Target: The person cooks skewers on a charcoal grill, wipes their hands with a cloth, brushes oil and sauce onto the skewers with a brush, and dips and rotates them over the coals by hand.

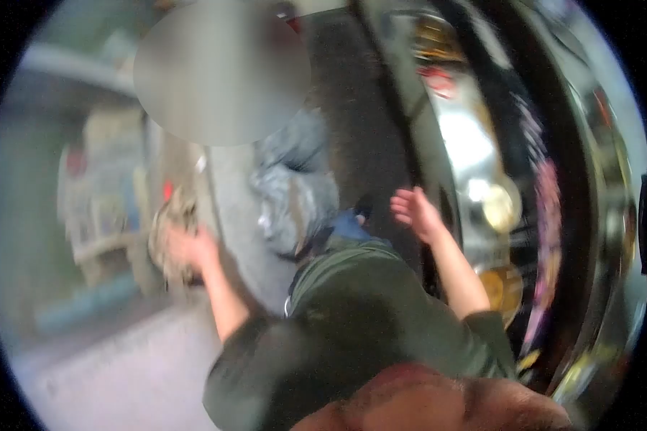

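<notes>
Our left grip lay against a crumpled brown bundle at our left, perhaps steadying it; we couldn't tell through the blur if it grasped. Our right grip hung released beside the shiny surface, probably for balance.

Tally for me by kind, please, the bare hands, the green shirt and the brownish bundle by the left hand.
Hands: 2 (left hand, right hand)
Shirt: 1
Bundle, too blurred to identify: 1
Total: 4
</notes>
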Demonstrator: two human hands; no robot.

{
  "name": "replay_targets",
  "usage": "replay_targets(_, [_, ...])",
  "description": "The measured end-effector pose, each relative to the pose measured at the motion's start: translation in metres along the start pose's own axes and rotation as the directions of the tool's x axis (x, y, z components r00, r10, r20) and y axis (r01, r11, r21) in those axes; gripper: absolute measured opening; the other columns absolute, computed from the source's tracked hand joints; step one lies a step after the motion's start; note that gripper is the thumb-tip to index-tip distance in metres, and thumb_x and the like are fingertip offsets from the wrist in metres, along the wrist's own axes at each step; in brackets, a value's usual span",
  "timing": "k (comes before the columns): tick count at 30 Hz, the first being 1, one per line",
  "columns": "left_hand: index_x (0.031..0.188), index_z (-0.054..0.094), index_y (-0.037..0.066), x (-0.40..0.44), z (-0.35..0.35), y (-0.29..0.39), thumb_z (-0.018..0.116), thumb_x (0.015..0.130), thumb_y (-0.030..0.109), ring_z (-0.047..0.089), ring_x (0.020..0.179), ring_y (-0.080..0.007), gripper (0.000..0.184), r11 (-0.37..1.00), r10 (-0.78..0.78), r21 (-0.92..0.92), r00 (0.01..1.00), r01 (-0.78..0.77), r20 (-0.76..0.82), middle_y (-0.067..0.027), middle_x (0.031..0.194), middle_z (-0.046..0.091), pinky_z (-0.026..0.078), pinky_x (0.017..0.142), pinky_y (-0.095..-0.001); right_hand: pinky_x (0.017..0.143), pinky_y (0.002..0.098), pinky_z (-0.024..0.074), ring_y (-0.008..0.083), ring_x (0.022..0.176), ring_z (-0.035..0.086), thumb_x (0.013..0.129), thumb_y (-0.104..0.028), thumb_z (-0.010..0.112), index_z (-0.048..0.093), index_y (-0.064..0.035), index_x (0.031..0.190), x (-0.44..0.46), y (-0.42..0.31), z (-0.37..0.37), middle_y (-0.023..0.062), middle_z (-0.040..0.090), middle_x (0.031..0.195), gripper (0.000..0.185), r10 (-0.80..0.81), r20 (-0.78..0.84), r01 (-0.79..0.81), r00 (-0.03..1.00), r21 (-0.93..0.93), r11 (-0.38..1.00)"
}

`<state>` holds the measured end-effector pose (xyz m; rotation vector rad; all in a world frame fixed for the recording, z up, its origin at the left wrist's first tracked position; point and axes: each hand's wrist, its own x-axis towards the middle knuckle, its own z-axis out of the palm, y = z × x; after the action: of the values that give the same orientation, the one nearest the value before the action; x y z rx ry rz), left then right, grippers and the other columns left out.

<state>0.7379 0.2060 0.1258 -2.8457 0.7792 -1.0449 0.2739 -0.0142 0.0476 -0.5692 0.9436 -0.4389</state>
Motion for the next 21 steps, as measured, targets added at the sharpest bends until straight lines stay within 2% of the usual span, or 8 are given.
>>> replay_targets(1, [0.135,0.03,0.002,0.0,-0.013,0.004,0.063,0.075,0.039,0.034,0.124,-0.0364,0.078,0.996,0.021,0.089,0.995,-0.029,0.096,-0.0193,0.136,0.036,0.024,0.103,-0.0508,0.09,0.0357,0.0412,0.0199,0.106,0.052,0.094,-0.051,0.03,0.042,-0.0039,0.128,0.001,0.001,-0.003,0.0107,0.053,0.121,0.059,0.021,0.004,-0.022,1.0,0.016,1.0])
replay_targets(5, [0.136,0.034,0.01,-0.012,-0.02,0.003,0.061,0.077,0.044,0.034,0.122,-0.0397,0.073,0.976,0.107,0.183,0.991,-0.119,0.075,-0.0197,0.137,0.032,0.028,0.099,-0.0522,0.09,0.0355,0.0404,0.0185,0.105,0.051,0.092,-0.053,0.033,0.043,-0.0045,0.128,-0.004,0.009,-0.007,0.0094,0.053,0.12,0.061,0.028,-0.044,-0.028,0.999,0.013,1.0])
replay_targets(7, [0.133,0.038,0.013,-0.014,-0.018,-0.001,0.062,0.076,0.043,0.036,0.121,-0.0359,0.069,0.962,0.13,0.23,0.988,-0.145,0.08,-0.0164,0.136,0.034,0.031,0.096,-0.0508,0.09,0.0348,0.0404,0.0177,0.104,0.051,0.091,-0.055,0.034,0.043,-0.0049,0.127,-0.007,0.011,-0.004,0.0086,0.053,0.12,0.062,0.014,-0.028,-0.013,0.999,0.031,0.999])
replay_targets(10, [0.13,0.042,0.014,-0.01,-0.029,0.007,0.062,0.075,0.042,0.038,0.118,-0.0325,0.065,0.962,0.082,0.252,0.989,-0.11,0.119,-0.0138,0.133,0.036,0.033,0.092,-0.0489,0.085,0.0322,0.0411,0.0155,0.098,0.051,0.09,-0.056,0.037,0.046,-0.0057,0.125,-0.008,0.017,-0.005,0.0062,0.055,0.113,0.062,0.016,-0.041,-0.013,0.999,0.072,0.997])
replay_targets(16, [0.126,0.045,0.016,-0.004,-0.02,0.001,0.061,0.076,0.039,0.04,0.116,-0.0316,0.057,0.957,0.212,0.199,0.977,-0.213,0.027,-0.0106,0.129,0.04,0.032,0.09,-0.051,0.084,0.0317,0.0412,0.0157,0.098,0.052,0.09,-0.054,0.04,0.046,-0.0054,0.124,-0.016,0.026,-0.013,0.0067,0.056,0.111,0.06,0.006,-0.084,0.005,0.996,0.136,0.991])
replay_targets(21, [0.125,0.044,0.015,0.0,-0.024,0.018,0.06,0.076,0.038,0.037,0.117,-0.0322,0.056,0.956,0.223,0.203,0.974,-0.213,-0.028,-0.0104,0.13,0.039,0.031,0.09,-0.052,0.085,0.0322,0.0411,0.0166,0.099,0.052,0.091,-0.053,0.039,0.046,-0.0051,0.124,-0.027,0.025,-0.021,0.0075,0.055,0.112,0.058,-0.006,-0.11,0.022,0.994,0.146,0.989])
